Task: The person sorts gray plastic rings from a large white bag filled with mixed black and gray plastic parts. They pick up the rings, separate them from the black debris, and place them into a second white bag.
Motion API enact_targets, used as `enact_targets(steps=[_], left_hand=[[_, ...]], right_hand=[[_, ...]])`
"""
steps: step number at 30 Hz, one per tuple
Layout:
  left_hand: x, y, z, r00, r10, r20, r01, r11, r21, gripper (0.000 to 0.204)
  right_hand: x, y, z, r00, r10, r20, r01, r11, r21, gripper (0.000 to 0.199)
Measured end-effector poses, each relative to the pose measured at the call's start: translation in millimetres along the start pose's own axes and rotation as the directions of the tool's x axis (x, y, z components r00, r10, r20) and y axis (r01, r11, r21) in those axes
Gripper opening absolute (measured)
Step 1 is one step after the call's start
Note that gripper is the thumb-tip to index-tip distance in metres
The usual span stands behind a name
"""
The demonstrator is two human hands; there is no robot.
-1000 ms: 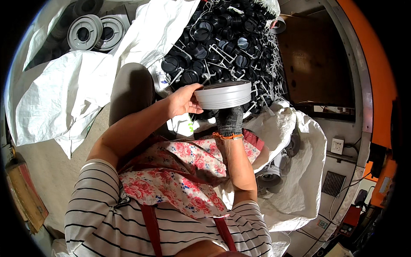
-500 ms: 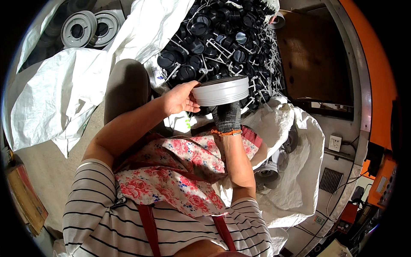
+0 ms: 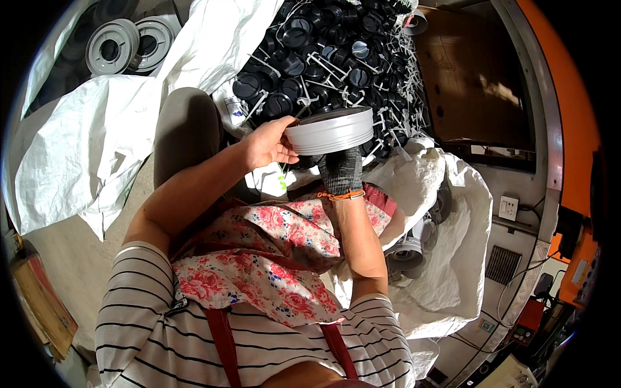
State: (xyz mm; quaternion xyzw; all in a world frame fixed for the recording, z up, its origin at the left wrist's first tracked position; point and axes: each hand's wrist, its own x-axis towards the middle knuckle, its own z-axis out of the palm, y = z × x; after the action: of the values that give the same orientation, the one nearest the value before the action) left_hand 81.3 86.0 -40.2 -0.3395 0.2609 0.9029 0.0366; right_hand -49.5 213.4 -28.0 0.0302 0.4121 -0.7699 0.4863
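Note:
A round, light grey plastic part (image 3: pixel 330 134) with a ribbed side wall is held up in front of me, tilted a little, with its right side higher. My left hand (image 3: pixel 272 143), bare, grips its left edge between thumb and fingers. From below, my right hand (image 3: pixel 341 171) in a dark grey knitted glove supports it. The part hides most of the right fingers. Just beyond lies a large heap of black round caps (image 3: pixel 294 63) with pale plastic stems among them.
White woven sacks (image 3: pixel 81 139) spread at the left, and another sack (image 3: pixel 456 258) at my right holds grey parts (image 3: pixel 406 254). Two grey round parts (image 3: pixel 113 48) lie at the far left. A brown cardboard panel (image 3: pixel 475 84) and a wall socket (image 3: pixel 508 207) are at the right.
The grey part has shifted slightly up and left in view, its right side tilted a bit higher. Both hands keep their places on it. The whole view has moved slightly.

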Motion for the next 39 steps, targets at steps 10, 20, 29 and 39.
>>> enact_targets(steps=[10,20,29,39], left_hand=[[-4.5,3.5,3.4,0.999,0.025,-0.023,-0.026,0.999,-0.019,0.039],[-12.6,2.4,8.4,0.998,0.012,-0.064,-0.011,1.000,0.012,0.043],[-10.7,-1.3,8.2,0.997,0.004,-0.074,-0.003,1.000,0.009,0.047],[-5.9,-4.8,5.5,0.996,-0.018,-0.082,0.018,1.000,0.000,0.049]], right_hand=[[-7.2,-0.9,2.1,0.999,0.007,0.042,-0.010,0.997,0.075,0.037],[-8.8,-2.9,12.8,0.995,0.095,0.028,-0.097,0.992,0.083,0.037],[-6.4,-1.6,14.8,0.989,0.142,-0.040,-0.142,0.990,0.022,0.038],[-4.0,-3.2,11.4,0.980,0.194,-0.033,-0.194,0.981,0.014,0.037]])
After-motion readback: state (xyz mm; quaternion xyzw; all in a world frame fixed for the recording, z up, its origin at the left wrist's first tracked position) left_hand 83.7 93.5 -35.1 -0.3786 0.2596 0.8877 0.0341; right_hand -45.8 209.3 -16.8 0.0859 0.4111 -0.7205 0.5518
